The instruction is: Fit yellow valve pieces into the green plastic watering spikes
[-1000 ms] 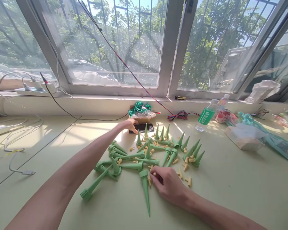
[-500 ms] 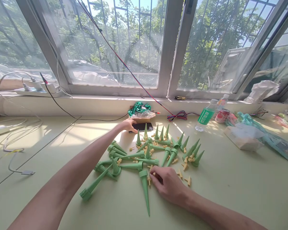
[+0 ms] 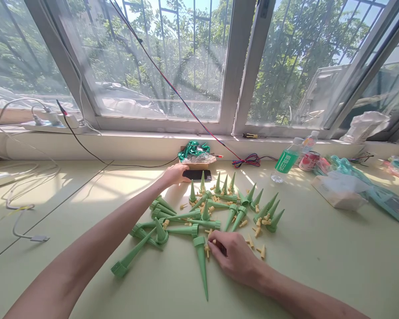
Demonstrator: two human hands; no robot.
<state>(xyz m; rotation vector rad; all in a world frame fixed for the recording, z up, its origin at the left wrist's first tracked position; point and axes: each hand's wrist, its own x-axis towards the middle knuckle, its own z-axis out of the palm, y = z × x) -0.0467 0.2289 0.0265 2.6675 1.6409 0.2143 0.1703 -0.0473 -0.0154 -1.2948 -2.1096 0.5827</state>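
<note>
My left hand (image 3: 176,174) reaches to the back of the table and grips the left end of a black phone (image 3: 198,175), which lies flat before a small cardboard box; some fingertips are hidden. My right hand (image 3: 232,257) rests on the table, fingers curled and pressed together; what they hold, if anything, is hidden. Just left of it lie a green plastic spike (image 3: 201,263) with a wide cap and a small yellow valve piece (image 3: 207,251). Beyond spreads a loose group of several green spikes (image 3: 186,215), some standing tip up, with yellow pieces (image 3: 261,252) scattered among them.
The open cardboard box (image 3: 199,166) holds green bundles and clear plastic. To the right are a bottle (image 3: 286,161) with a green label, a can (image 3: 308,160), a white paper packet (image 3: 341,190) and plastic bags. Cables (image 3: 29,173) lie left; a window rises behind.
My left hand has shifted slightly left and back, and the phone's visible end moved a little with it. My right hand and the green spikes have stayed put.
</note>
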